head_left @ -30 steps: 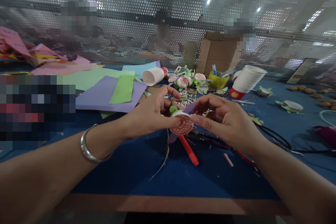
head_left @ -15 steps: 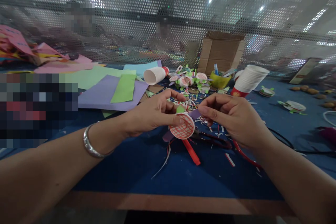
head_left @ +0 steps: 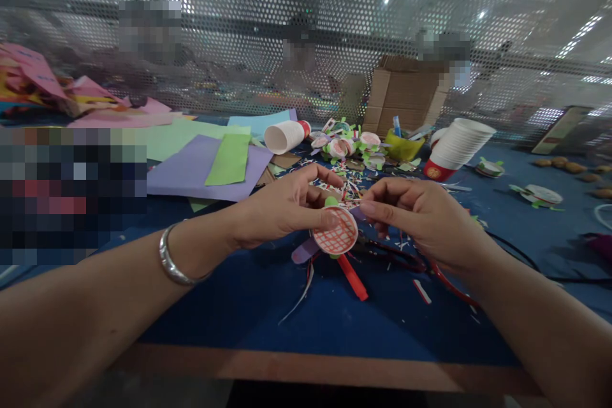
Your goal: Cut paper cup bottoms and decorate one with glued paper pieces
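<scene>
My left hand point(head_left: 282, 207) pinches a small round paper disc point(head_left: 336, 236) with a red grid drawn on it and green and purple paper bits stuck behind it. My right hand point(head_left: 421, 220) is closed beside the disc, its fingertips pinching a purple paper piece point(head_left: 357, 211) at the disc's upper right edge. Both hands hover above the blue table point(head_left: 268, 312). A red marker point(head_left: 352, 276) lies on the table just below the disc.
Purple and green paper sheets point(head_left: 210, 166) lie at the left. A tipped paper cup point(head_left: 283, 136), finished paper crafts point(head_left: 347, 143), a yellow bowl point(head_left: 400, 148) and a stack of cups point(head_left: 456, 143) stand behind. Paper scraps, black cable point(head_left: 521, 255), cardboard box point(head_left: 406, 92), mesh screen.
The disc has tilted and shifted slightly right and down. My right hand's fingers have closed in on the purple piece at its edge.
</scene>
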Tool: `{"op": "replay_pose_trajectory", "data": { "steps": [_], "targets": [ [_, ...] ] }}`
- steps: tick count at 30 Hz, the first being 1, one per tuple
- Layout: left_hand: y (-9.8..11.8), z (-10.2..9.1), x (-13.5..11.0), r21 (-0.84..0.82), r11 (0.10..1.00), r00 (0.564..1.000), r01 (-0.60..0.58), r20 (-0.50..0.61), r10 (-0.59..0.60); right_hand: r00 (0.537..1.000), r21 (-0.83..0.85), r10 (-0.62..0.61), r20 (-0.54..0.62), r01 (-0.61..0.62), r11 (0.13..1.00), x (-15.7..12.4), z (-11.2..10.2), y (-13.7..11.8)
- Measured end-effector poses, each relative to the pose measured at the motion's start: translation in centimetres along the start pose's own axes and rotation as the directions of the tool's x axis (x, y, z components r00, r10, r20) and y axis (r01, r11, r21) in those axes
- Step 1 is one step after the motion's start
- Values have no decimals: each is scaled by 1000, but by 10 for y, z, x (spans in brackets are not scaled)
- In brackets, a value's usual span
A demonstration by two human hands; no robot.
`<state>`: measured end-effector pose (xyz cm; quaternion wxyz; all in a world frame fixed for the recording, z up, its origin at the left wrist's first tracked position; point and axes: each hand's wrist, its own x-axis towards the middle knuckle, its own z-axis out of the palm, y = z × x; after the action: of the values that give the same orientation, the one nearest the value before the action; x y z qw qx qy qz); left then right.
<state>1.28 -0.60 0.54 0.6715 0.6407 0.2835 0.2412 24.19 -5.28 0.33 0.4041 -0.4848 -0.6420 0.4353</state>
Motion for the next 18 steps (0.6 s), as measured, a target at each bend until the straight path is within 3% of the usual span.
{"op": "replay_pose_trajectory", "data": {
  "steps": [18],
  "targets": [
    [2,-11,-1,164,986,1000,-9,29,4,999,22,34,-35,-33,999,1,-3,3]
  ]
}}
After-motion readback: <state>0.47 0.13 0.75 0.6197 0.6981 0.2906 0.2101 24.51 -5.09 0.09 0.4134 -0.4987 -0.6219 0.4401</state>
